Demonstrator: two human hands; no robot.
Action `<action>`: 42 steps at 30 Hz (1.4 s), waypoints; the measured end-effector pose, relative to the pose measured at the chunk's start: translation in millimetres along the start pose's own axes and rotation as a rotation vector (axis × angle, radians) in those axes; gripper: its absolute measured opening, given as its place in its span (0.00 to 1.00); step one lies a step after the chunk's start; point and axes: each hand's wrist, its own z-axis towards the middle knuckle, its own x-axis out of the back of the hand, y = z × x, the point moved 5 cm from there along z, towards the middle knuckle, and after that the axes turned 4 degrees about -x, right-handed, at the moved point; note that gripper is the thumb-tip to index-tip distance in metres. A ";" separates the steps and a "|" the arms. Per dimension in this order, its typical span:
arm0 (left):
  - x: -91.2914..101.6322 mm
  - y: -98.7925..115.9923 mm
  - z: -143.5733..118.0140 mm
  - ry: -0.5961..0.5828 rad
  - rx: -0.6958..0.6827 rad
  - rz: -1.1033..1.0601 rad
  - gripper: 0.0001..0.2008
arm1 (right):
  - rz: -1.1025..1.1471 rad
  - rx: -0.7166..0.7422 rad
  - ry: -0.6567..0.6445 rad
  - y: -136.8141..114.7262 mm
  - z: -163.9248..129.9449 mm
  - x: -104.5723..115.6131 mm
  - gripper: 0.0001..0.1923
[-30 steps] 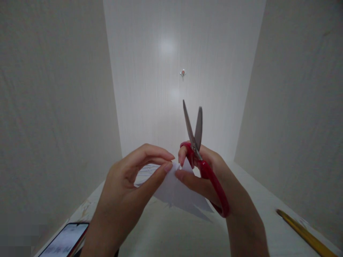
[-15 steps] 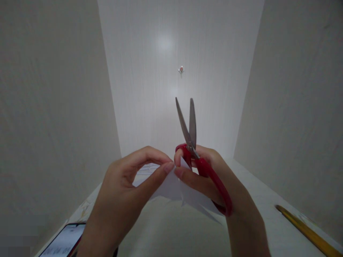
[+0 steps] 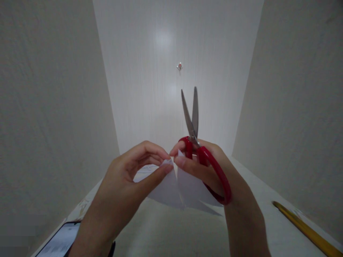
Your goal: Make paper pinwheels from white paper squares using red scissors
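Note:
A piece of white paper (image 3: 164, 191) hangs between my two hands above the table. It has a narrow slit near the middle and pointed flaps at the lower right. My left hand (image 3: 122, 185) pinches its upper edge, just left of the slit, between thumb and fingers. On the other side, my right hand (image 3: 223, 160) grips the paper with thumb and forefinger. The same hand carries red-handled scissors (image 3: 195, 125), whose parted blades point up and away from the paper. The scissors' handles partly cover my right fingers.
A phone (image 3: 60, 241) with a lit screen lies at the lower left, partly behind my left forearm. A yellow, stick-like object (image 3: 302, 226) rests on the pale table (image 3: 171, 235) at right. Pale panels (image 3: 139, 71) enclose the left, back and right sides.
Both hands have risen slightly, and the slit between the pinched edges shows wider. The scissors have shifted up and a little right, blades still parted.

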 end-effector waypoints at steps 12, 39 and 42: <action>20.9 -26.2 -9.2 0.184 0.014 0.034 0.08 | -0.110 0.169 0.089 13.9 -4.6 26.2 0.28; 14.8 -13.8 0.5 -0.142 -0.136 0.374 0.07 | -0.537 0.042 -0.046 0.7 -1.2 0.6 0.05; 5.4 -16.5 4.4 -0.212 -0.074 0.317 0.06 | -0.562 0.067 -0.076 -3.5 0.1 -4.5 0.05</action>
